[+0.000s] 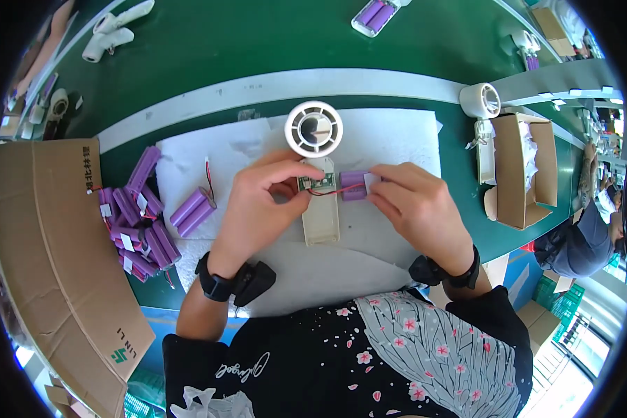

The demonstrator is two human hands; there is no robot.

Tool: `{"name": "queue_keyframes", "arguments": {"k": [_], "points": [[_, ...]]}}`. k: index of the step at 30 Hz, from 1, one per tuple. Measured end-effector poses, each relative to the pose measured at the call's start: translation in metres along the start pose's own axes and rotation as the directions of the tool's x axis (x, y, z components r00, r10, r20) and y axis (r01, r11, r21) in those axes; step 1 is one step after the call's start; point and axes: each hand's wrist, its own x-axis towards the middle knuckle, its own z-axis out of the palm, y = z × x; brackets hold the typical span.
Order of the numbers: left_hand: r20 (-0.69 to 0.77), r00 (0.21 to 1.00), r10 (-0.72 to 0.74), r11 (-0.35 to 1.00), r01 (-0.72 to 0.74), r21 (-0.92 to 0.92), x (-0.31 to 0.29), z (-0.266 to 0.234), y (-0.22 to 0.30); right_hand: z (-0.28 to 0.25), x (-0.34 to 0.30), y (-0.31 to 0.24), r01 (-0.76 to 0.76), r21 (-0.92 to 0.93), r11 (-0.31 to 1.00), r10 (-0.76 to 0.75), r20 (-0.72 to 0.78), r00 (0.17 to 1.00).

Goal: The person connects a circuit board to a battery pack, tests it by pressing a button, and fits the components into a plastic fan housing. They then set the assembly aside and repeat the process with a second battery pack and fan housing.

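A white handheld fan with a round grille head (314, 129) lies with its handle shell (321, 221) open toward me. Inside the upper handle sits a small green circuit board (316, 182). My left hand (261, 205) pinches the handle at the board, thumb and forefinger on either side. In my right hand (418, 209) is a purple two-cell battery pack (354, 185), gripped at its right end by a white tag. Red and black wires (334, 190) run from the pack to the board. Another purple battery pack (193, 211) with a wire lies left of my left hand.
Several purple battery packs (141, 223) are heaped at the left beside a large cardboard box (56, 258). White foam sheet (390, 132) covers the work area. At the right stand another fan (480, 101) and an open carton (519, 174). A conveyor (272, 42) carries fan parts beyond; people sit farther right.
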Motion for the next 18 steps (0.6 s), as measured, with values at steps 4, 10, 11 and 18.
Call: {"name": "queue_keyframes", "arguments": {"k": [4, 10, 11, 18], "points": [[0.005, 1.000, 0.023, 0.999, -0.023, 0.046, 0.004, -0.003, -0.002, 0.003, 0.000, -0.002, 0.013, -0.056, 0.998, -0.012, 0.017, 1.000], [0.021, 0.998, 0.055, 0.995, -0.056, 0.084, 0.006, -0.001, 0.001, 0.003, 0.000, -0.001, 0.071, -0.172, 0.983, -0.059, 0.071, 0.996], [0.022, 0.998, 0.056, 0.995, -0.058, 0.080, 0.006, -0.001, 0.000, 0.002, 0.000, 0.000, 0.064, -0.185, 0.981, -0.054, 0.054, 0.997], [0.075, 0.995, 0.060, 0.995, -0.066, 0.079, 0.003, -0.003, -0.003, 0.003, -0.005, 0.009, 0.053, -0.009, 0.999, -0.052, 0.009, 0.999]]}}
